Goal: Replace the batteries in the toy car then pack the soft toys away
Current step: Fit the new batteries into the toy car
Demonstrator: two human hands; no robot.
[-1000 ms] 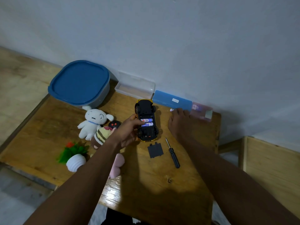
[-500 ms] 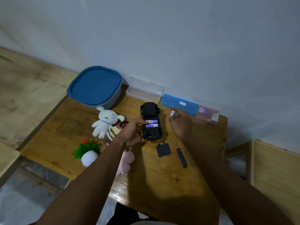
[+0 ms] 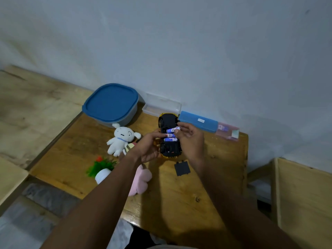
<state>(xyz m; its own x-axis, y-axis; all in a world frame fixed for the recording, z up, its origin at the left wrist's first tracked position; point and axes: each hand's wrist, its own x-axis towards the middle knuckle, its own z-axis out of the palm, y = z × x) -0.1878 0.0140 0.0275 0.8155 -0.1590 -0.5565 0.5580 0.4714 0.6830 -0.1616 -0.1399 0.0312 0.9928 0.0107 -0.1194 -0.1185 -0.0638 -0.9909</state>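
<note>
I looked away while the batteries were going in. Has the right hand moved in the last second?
Yes. The right hand left the blue case and came left over the car, pinching a battery.

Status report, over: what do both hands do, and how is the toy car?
Left hand holds toy car, underside up. Right hand pinches battery at its compartment; two others seated. Battery cover lies beside, off.

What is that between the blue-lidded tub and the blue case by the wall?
A clear plastic box, lying against the wall between the tub and the case, as the head view shows.
</note>
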